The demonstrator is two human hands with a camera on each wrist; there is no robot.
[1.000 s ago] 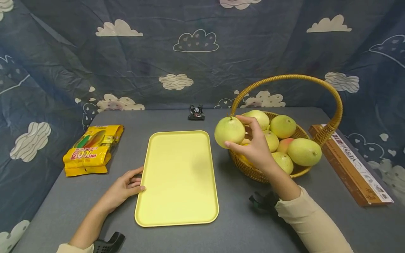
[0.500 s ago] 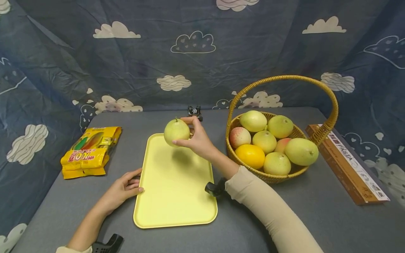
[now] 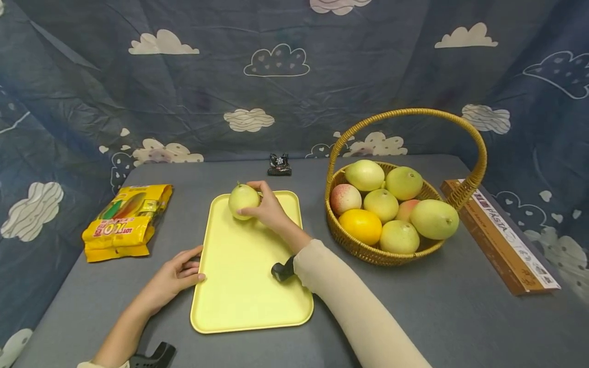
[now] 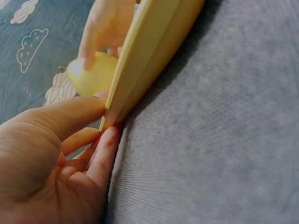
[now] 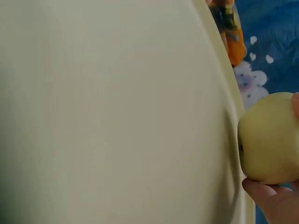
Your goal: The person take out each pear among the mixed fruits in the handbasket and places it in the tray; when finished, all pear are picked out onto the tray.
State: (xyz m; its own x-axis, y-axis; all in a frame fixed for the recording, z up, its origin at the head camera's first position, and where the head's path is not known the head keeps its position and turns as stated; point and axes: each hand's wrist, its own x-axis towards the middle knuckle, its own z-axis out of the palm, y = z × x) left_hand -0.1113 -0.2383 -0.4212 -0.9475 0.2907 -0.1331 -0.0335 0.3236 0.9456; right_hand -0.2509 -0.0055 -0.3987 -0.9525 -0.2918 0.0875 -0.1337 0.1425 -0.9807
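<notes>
A round, pale green pear (image 3: 244, 202) with a short stem is over the far left part of the yellow tray (image 3: 248, 286). My right hand (image 3: 271, 208) grips it from the right, thumb in front and fingers behind. Close to the tray's surface in the right wrist view, the pear (image 5: 268, 140) casts a shadow there; whether it touches is hard to tell. My left hand (image 3: 172, 276) pinches the tray's left edge. In the left wrist view, the thumb lies on the rim, and fingers (image 4: 105, 156) sit at the edge's underside.
Right of the tray stands a wicker basket (image 3: 354, 250) with a tall handle, holding several fruits. A long pasta box (image 3: 503, 240) lies beyond it. At the left is a yellow snack bag (image 3: 126, 222); a small black packet (image 3: 279, 164) lies at the back.
My right hand has carried the pear left from beside the basket to over the tray, then lowered it toward the tray's far left. My left hand has stayed at the tray's edge.
</notes>
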